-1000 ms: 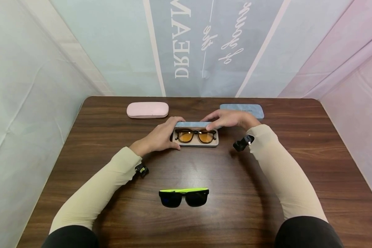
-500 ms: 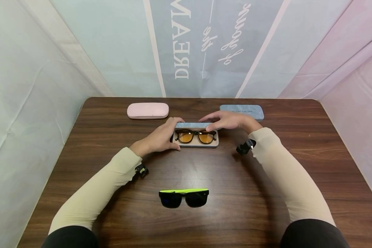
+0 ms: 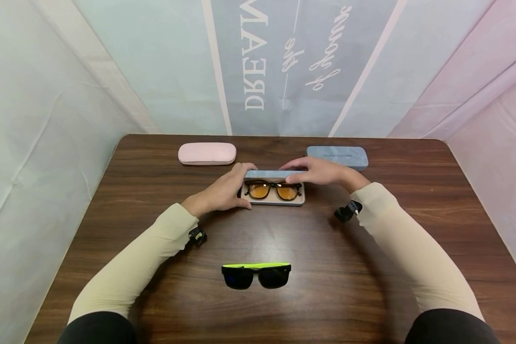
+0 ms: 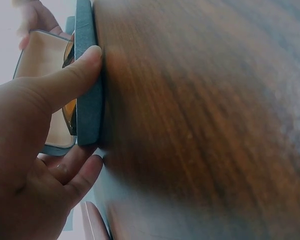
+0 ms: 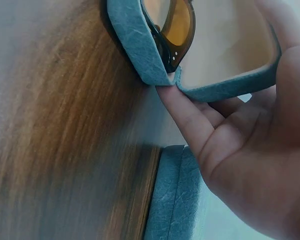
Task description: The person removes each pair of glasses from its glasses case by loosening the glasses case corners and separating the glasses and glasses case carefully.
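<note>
A blue glasses case [image 3: 276, 202] with a beige lining lies raised open on the table. Inside it sits a pair of dark-framed glasses [image 3: 259, 191] with orange lenses. My left hand [image 3: 223, 190] grips the case's left end, thumb on the front wall [image 4: 90, 112] and fingers behind. On the right, my right hand [image 3: 324, 171] holds the upright lid [image 5: 230, 86], its thumb at the lid's edge and other fingers behind it. Black sunglasses [image 3: 256, 277] with lime-green temples rest nearer to me, apart from both hands.
A closed pink glasses case [image 3: 207, 153] lies at the back left of the wooden table [image 3: 176, 296]. Another blue glasses case [image 3: 344, 154], closed, lies at the back right, just behind my right hand. Cloth backdrops [image 3: 172, 71] surround the table.
My right wrist and forearm have shifted slightly right and toward me, while the right fingers stay at the lid. The left hand, case and sunglasses look unmoved.
</note>
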